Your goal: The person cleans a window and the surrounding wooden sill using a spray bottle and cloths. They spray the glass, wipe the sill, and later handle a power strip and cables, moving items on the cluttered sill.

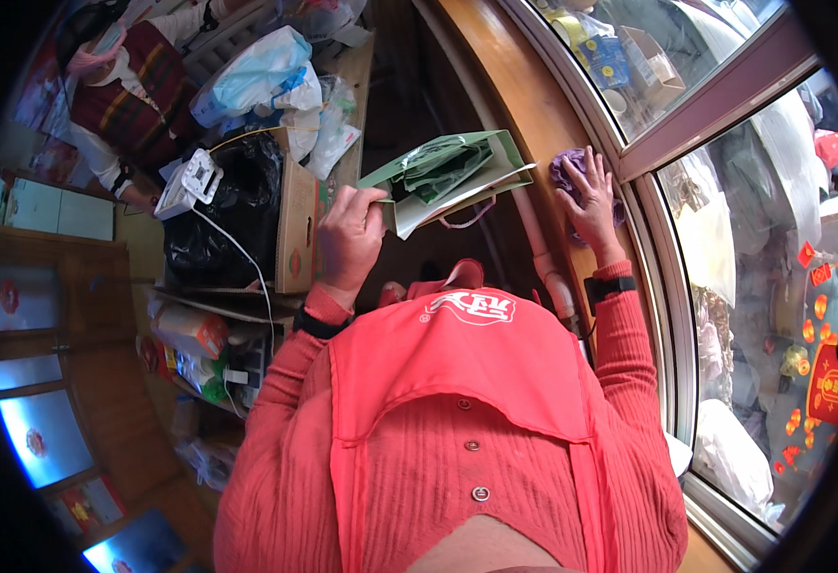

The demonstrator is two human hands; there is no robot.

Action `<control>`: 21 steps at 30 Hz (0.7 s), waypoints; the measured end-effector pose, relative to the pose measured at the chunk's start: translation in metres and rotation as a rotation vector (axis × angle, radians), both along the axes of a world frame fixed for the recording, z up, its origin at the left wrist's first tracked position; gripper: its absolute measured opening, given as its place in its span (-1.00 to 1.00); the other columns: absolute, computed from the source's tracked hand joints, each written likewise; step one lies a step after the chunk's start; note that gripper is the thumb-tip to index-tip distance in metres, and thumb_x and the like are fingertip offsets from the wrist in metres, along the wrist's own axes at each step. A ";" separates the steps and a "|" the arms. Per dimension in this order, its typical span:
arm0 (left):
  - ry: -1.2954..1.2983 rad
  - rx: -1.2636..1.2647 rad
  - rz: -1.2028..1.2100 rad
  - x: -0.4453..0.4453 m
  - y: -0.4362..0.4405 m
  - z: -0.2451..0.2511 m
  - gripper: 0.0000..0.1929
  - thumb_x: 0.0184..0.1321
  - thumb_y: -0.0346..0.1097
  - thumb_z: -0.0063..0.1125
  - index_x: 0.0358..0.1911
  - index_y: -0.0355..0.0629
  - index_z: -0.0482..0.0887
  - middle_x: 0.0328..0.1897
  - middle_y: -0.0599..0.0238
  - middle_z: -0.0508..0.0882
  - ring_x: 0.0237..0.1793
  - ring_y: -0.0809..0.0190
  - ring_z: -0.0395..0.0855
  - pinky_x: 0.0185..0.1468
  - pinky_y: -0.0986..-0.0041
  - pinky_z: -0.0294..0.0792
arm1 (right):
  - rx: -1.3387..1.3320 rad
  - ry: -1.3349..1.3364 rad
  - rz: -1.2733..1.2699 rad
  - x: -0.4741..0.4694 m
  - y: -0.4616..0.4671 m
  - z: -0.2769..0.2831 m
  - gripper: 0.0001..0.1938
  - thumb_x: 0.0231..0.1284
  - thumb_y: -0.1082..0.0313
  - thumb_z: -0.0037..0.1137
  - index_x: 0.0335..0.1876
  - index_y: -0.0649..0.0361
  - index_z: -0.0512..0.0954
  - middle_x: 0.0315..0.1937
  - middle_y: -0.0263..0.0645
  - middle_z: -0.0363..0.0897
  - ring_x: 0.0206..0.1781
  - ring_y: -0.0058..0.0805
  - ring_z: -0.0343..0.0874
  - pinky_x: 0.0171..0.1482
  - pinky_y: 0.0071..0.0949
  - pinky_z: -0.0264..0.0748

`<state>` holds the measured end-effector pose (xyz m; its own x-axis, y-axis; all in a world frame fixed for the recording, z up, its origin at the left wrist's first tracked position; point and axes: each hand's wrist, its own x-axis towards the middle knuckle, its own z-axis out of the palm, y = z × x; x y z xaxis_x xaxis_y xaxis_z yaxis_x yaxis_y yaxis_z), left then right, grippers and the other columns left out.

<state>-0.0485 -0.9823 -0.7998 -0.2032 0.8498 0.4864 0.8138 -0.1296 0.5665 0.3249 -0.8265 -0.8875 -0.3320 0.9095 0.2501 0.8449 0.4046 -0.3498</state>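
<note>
My left hand [353, 233] pinches the near left edge of a green paper gift bag [455, 175], which hangs open at the top in front of me and has a pale cord handle. Folded green and dark items show inside it. On the wooden windowsill [534, 93], my right hand [589, 193] lies spread, palm down, over a crumpled purple cloth [569, 161]. That hand presses on the cloth; whether the fingers grip it is not visible, as they look extended.
Sliding window frames [713, 107] rise at the right. A white pipe [526, 222] runs below the sill. At the left, a cardboard box [297, 222] with a black plastic bag [225, 208], a white router-like device [193, 183] and plastic bags [268, 71] stand near another person [129, 86].
</note>
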 end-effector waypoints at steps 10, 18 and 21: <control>-0.055 -0.003 -0.036 -0.011 -0.009 0.003 -0.79 0.14 -0.58 0.19 -0.19 -0.10 0.70 -0.33 0.20 0.60 -0.33 0.01 0.66 -0.25 0.24 0.48 | -0.978 1.185 0.086 -0.087 -0.040 0.036 -0.32 0.47 0.15 0.16 0.58 0.18 0.18 0.44 -0.05 0.37 0.39 -0.24 0.49 0.29 -0.31 0.53; -0.063 -0.502 -0.098 -0.025 -0.023 0.024 -0.72 0.34 -0.37 0.05 0.04 -0.07 0.74 -0.13 0.05 0.73 -0.15 -0.13 0.70 -0.10 0.15 0.52 | -0.679 1.078 -0.024 -0.139 -0.046 -0.003 -0.60 0.49 0.30 -0.13 0.22 0.40 0.56 -0.35 -0.07 0.71 -0.31 -0.40 0.73 -0.22 -0.35 0.64; -0.055 -0.584 -0.153 -0.020 -0.022 0.035 -0.70 0.36 -0.34 0.02 0.08 -0.09 0.73 -0.04 0.04 0.74 -0.11 -0.15 0.71 -0.04 0.13 0.53 | -0.381 0.686 -0.045 -0.147 -0.059 -0.003 -0.58 0.39 0.34 -0.09 0.22 0.46 0.53 -0.56 0.24 0.47 -0.47 -0.06 0.67 -0.32 -0.21 0.52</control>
